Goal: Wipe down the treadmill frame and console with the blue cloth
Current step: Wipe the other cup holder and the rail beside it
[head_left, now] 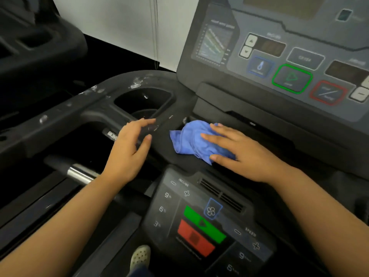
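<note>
student: progress at this moment, where does it stand?

tutor: cloth (191,140), blue and bunched, lies on the black ledge (164,161) between the upright display (279,56) and the lower button panel (199,226). right hand (245,152) presses flat on it, fingers straight and spread, nothing pinched or gathered.

student: and the left hand (129,150)?

tutor: fingers apart and relaxed, holding nothing, over the rim just beside the cup holder (143,100) (whether it touches the plastic cannot be told).

student: which parts count as done?

tutor: by judgement, none can be marked finished with confidence. the ledge under the cloth is the stretch in hand. white smudges (137,82) show on the frame (60,124) behind the cup holder, with more specks along its left arm, so that stretch looks not yet wiped.

student: what is left, then?

tutor: probably most of the job: the smudged rim, the cup holder, the metal bar (79,173) below the left hand, then the display and the button panel. both of those are too blurred to say whether they carry marks, so their state stays open.

student: overall stage?

tutor: early to middle, as an estimate. the cloth is on the machine and under pressure, well placed for the ledge, yet apart from the marked frame and from either panel.
</note>
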{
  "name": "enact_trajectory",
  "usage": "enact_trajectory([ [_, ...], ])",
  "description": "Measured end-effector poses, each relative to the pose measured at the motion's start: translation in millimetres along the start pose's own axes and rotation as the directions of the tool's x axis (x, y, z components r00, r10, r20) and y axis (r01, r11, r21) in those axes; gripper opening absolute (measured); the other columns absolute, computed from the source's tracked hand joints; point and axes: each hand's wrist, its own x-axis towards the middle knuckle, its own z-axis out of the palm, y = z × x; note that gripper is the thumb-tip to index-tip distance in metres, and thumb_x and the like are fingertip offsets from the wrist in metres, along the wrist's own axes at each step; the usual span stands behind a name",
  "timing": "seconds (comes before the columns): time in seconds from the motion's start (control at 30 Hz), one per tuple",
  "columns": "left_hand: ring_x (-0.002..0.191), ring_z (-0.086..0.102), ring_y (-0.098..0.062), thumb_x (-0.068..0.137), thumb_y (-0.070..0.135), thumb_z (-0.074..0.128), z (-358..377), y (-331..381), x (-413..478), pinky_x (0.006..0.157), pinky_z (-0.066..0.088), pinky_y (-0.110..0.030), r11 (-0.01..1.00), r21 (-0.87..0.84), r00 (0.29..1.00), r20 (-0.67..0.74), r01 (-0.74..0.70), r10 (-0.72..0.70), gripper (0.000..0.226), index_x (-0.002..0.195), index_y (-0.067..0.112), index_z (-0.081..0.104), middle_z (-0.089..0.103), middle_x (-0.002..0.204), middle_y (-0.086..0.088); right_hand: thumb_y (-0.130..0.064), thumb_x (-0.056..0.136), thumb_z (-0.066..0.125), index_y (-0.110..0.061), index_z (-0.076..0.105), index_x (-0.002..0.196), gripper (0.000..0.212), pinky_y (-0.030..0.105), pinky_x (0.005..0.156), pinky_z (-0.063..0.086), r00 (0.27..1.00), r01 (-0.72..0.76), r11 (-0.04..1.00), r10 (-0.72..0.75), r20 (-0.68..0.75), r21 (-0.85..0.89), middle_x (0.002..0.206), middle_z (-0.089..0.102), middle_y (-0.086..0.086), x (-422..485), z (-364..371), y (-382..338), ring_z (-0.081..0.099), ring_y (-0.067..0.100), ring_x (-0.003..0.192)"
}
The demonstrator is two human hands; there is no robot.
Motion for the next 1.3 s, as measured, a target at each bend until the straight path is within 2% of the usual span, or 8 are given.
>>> enact_trajectory([
  [0.17,0.073,0.054,-0.012,0.087,0.033,0.051,-14,-8,-21,0.07,0.043,-0.024,0.98,-0.2,0.99,0.13,-0.02,0.047,0.007,0.087,0.03,0.057,0.058,0.077,0.005,-0.066,0.089,0.027,-0.049,0.028,0.14,0.054,0.031,0.117,0.008,0.991,0.097,0.986,-0.083,0.107,-0.134,0.155,0.022,-0.013,38,18,-2,0.009,0.003,0.144],
  [0.43,0.108,0.046,-0.003,0.09,0.037,0.046,-30,-48,-39,0.09,0.033,-0.025,0.978,0.188,0.986,0.156,-0.092,0.063,0.026,0.109,0.023,0.058,0.053,0.113,0.013,-0.059,0.093,0.025,-0.043,0.032,0.141,0.052,0.024,0.115,0.015,0.999,-0.036,0.989,0.038,0.015,-0.144,0.151,0.03,-0.016,49,30,-9,0.02,-0.001,0.14],
  [0.6,0.079,0.054,-0.002,0.093,0.04,0.037,-46,-67,-43,0.068,0.037,-0.017,0.974,0.222,0.967,0.254,-0.035,-0.023,0.027,0.096,0.026,0.06,0.058,0.087,0.017,-0.044,0.093,0.046,-0.039,0.048,0.133,0.041,0.022,0.109,0.031,0.988,-0.152,0.97,0.155,-0.004,0.19,0.139,0.046,-0.023,41,32,-27,0.037,-0.004,0.132],
  [0.73,0.054,0.053,-0.006,0.097,0.051,0.02,-47,-74,-45,0.05,0.04,-0.023,0.954,0.275,0.925,0.38,-0.118,0.005,0.051,0.067,0.027,0.053,0.053,0.058,0.012,-0.02,0.085,0.055,-0.052,0.061,0.112,0.042,0.006,0.094,0.037,0.966,-0.254,0.789,0.238,0.103,0.56,0.119,0.061,-0.027,28,17,-45,0.053,-0.006,0.116],
  [0.83,0.048,0.051,-0.006,0.097,0.053,0.015,-48,-78,-45,0.046,0.036,-0.022,0.947,0.283,0.916,0.401,-0.15,0.025,0.06,0.06,0.025,0.052,0.051,0.052,0.01,-0.035,0.082,0.061,-0.049,0.067,0.105,0.027,0.003,0.09,0.038,0.944,-0.327,0.653,0.261,0.202,0.683,0.119,0.063,-0.022,24,8,-52,0.054,-0.003,0.117],
  [0.93,0.042,0.044,-0.006,0.097,0.051,0.021,-51,-81,-43,0.042,0.025,-0.016,0.947,0.275,0.915,0.401,-0.166,0.044,0.056,0.054,0.025,0.045,0.042,0.047,0.011,-0.066,0.077,0.057,-0.046,0.059,0.119,0.047,0.004,0.1,0.029,0.939,-0.307,0.786,0.159,0.305,0.536,0.134,0.051,-0.024,30,10,-55,0.042,-0.001,0.13],
  [1.17,0.056,0.056,-0.01,0.087,0.067,-0.007,-48,-82,-45,0.054,0.044,-0.031,0.971,0.24,0.922,0.374,0.008,-0.101,0.085,0.063,0.021,0.059,0.058,0.056,0.007,-0.043,0.096,0.036,-0.046,0.033,0.14,0.044,0.021,0.117,0.003,0.914,-0.128,0.948,-0.001,0.405,0.292,0.155,0.011,-0.024,67,25,-64,0.002,0.004,0.145],
  [1.3,0.049,0.054,-0.011,0.092,0.063,0.002,-44,-79,-44,0.048,0.044,-0.034,0.96,0.278,0.931,0.345,0.02,-0.119,0.078,0.057,0.019,0.057,0.054,0.05,0.006,-0.044,0.098,0.027,-0.047,0.028,0.142,0.044,0.018,0.116,-0.005,0.946,-0.003,0.995,-0.028,0.322,0.095,0.156,0.007,-0.023,87,38,-76,-0.002,0.002,0.145],
])
